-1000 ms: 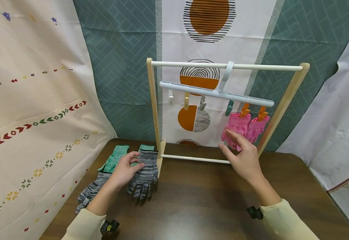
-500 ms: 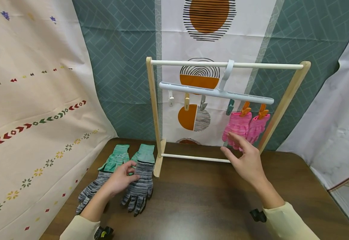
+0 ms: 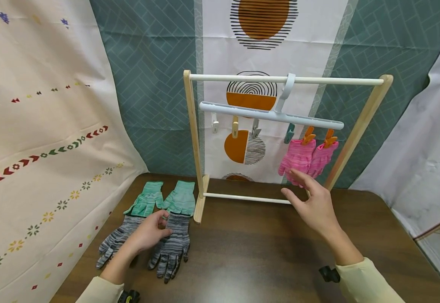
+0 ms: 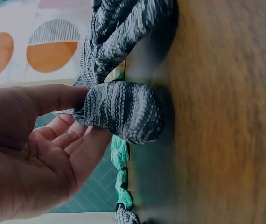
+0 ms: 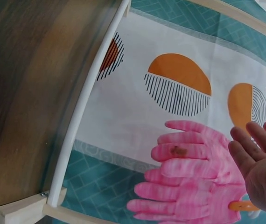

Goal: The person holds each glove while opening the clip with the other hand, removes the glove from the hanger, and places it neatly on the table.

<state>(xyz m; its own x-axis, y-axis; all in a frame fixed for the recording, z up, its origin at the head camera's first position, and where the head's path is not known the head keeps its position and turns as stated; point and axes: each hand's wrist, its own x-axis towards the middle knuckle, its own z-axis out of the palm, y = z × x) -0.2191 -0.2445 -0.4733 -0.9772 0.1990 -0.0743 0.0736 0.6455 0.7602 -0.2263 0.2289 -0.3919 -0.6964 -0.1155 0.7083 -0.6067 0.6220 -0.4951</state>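
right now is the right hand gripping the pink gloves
No, the right hand is open with straight fingers, apart from the pink gloves clipped on the hanger.

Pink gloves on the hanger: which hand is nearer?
Right. The right hand hovers open just below the pink gloves; the left hand pinches a grey glove far across the table.

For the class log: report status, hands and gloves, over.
Left hand pinching grey glove on table. Right hand open, empty, below pink gloves. Nothing in the way.
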